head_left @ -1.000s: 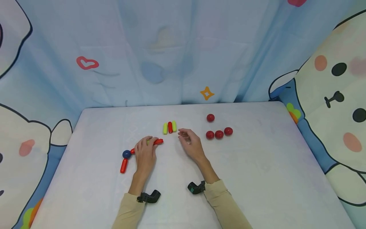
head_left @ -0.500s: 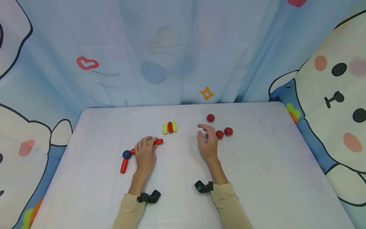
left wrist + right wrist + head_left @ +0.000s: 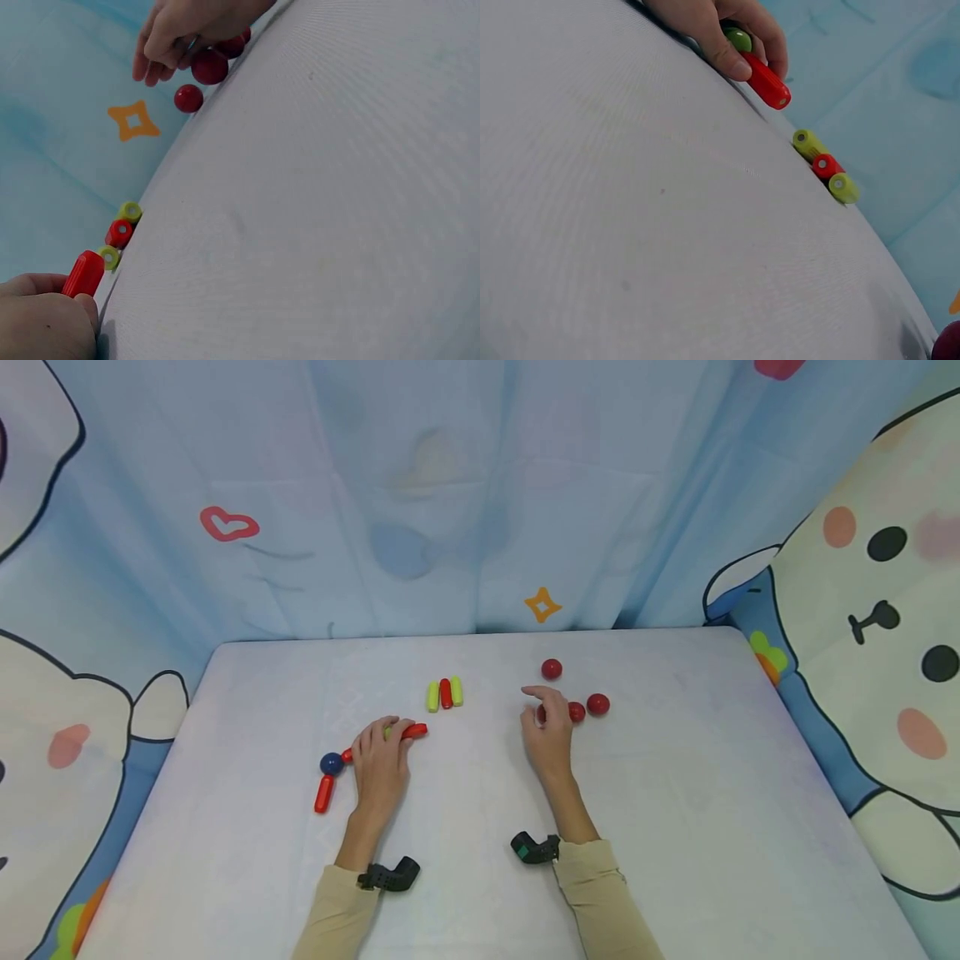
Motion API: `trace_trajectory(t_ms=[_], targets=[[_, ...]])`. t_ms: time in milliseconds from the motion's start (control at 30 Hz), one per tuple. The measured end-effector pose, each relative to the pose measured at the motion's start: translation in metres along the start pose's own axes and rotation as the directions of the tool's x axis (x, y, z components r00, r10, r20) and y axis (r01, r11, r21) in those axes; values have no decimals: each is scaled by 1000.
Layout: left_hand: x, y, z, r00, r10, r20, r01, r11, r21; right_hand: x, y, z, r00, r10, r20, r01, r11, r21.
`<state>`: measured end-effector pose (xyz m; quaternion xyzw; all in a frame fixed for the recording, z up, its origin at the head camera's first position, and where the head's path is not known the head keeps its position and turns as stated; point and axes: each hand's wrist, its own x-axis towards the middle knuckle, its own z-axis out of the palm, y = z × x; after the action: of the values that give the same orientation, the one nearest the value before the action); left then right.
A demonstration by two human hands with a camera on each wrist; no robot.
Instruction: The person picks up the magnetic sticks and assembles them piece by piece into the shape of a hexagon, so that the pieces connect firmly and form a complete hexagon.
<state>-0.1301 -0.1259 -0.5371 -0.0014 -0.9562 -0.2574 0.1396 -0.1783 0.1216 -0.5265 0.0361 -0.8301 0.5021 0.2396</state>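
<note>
My left hand [image 3: 381,764] grips a chain of magnetic-looking toy pieces. A red rod [image 3: 766,81] juts from between its thumb and fingers, with a green ball [image 3: 738,39] at the rod's inner end. The chain continues out the hand's other side to a blue ball [image 3: 332,764] and another red rod [image 3: 324,794]. Over on the right, my right hand [image 3: 549,739] hovers low over the nearest red ball [image 3: 210,66], thumb and index finger apart. Part of that ball shows between its fingers in the head view.
Two yellow-green rods [image 3: 432,697] flank a red rod [image 3: 446,693] near the table's middle back. More red balls lie beside the right hand, one [image 3: 597,704] at the right and one [image 3: 552,669] farther back. A blue patterned curtain [image 3: 450,527] hangs behind the white table [image 3: 675,827].
My right hand has moved right, from beside the loose rods to the red balls, and stays there over the last half second. The left hand keeps its grip in the same place.
</note>
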Motion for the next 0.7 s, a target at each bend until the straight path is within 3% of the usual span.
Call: trace_trajectory(t_ms=[267, 500, 700], targets=[[1, -1, 0, 1000, -3, 7, 3, 1000, 12, -1, 1, 1, 996, 57, 65, -55, 998, -29], [0, 0, -1, 1000, -10, 21, 10, 1000, 5, -2, 6, 5, 970, 159, 182, -145, 986, -84], [0, -1, -1, 1000, -3, 29, 2, 1000, 10, -2, 5, 6, 958, 190, 214, -168, 979, -117]])
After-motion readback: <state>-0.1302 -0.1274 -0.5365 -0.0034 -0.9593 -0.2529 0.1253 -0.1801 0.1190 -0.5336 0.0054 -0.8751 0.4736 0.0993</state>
